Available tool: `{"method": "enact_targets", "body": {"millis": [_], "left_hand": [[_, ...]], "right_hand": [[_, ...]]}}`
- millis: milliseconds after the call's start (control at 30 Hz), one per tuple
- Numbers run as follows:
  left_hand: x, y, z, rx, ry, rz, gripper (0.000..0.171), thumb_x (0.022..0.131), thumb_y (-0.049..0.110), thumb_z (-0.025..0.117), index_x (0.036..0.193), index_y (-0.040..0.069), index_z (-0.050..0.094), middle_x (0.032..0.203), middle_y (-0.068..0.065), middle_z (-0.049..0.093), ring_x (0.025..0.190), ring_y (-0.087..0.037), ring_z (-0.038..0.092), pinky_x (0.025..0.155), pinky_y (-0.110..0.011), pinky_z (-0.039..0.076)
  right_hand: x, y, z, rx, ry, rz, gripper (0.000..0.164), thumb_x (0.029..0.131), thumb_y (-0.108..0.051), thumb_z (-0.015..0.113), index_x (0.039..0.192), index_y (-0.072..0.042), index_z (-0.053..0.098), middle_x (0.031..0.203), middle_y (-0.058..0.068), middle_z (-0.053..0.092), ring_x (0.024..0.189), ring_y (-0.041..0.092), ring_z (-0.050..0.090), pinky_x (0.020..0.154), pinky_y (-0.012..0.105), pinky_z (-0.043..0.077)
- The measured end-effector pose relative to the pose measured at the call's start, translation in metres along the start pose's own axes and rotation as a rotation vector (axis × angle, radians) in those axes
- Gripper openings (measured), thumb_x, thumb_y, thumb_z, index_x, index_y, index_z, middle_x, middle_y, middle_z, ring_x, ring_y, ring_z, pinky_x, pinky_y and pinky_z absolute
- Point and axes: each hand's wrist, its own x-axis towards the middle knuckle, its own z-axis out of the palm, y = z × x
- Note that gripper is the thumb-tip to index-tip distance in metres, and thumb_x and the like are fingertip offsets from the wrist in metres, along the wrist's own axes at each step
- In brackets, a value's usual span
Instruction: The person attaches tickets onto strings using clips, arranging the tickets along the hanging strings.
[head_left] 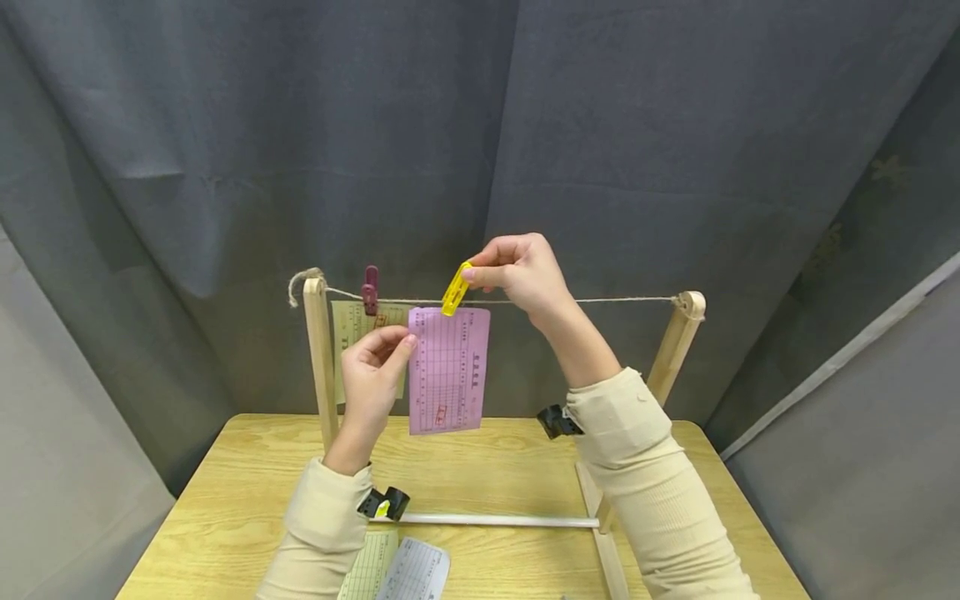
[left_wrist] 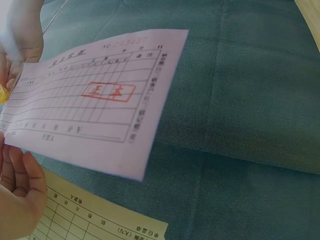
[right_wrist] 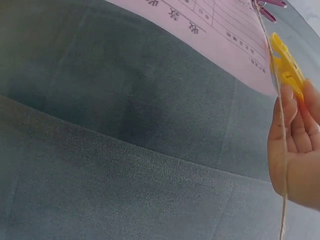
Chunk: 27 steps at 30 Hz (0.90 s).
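A pink receipt slip hangs upright at the twine line, its printed side toward the head camera. My left hand pinches its left edge near the top between thumb and fingers. Above the slip's top edge, my right hand pinches a yellow clothespin, whose lower end overlaps the twine and the slip's top edge in the head view. The right wrist view shows the yellow clothespin right beside the twine and the slip. Behind my left hand, a maroon clothespin holds a yellow slip on the twine.
Two wooden posts, a left one and a right one, carry the twine. A white crossbar runs low between them. On the table lie a yellow-green slip and a white slip. A grey curtain hangs behind.
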Motion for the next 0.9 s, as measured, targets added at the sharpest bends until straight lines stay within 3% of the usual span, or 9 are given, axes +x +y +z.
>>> {"method": "enact_targets", "body": {"millis": [433,733,900], "left_hand": [[0.0019,-0.0005,0.0009,-0.013,0.017,-0.006,0.008,0.080,-0.010,0.059,0.084,-0.017,0.058,0.072,0.005,0.062,0.063,-0.007,0.054,0.058,-0.017,0.045],[0.0008,-0.0023,0.0000,-0.004,0.007,0.000,0.013,0.081,-0.008,0.060,0.086,-0.020,0.056,0.074,0.006,0.063,0.063,-0.006,0.055,0.059,-0.017,0.046],[0.0009,-0.0035,-0.0005,-0.005,-0.003,0.009,0.013,0.081,-0.008,0.060,0.087,-0.019,0.057,0.074,0.006,0.063,0.064,-0.006,0.055,0.059,-0.017,0.046]], "right_hand": [[-0.0027,-0.0001,0.0038,-0.173,-0.087,0.040,0.005,0.077,-0.003,0.070,0.079,0.002,0.069,0.075,0.010,0.067,0.068,0.020,0.060,0.058,0.028,0.047],[-0.0046,-0.0006,0.0020,-0.249,-0.145,0.073,0.019,0.077,-0.011,0.072,0.092,-0.001,0.068,0.082,0.008,0.067,0.073,0.020,0.062,0.064,0.035,0.052],[-0.0062,-0.0001,0.0009,-0.292,-0.159,0.048,0.032,0.076,-0.017,0.073,0.103,-0.002,0.066,0.088,0.007,0.068,0.078,0.017,0.063,0.070,0.032,0.051]]}}
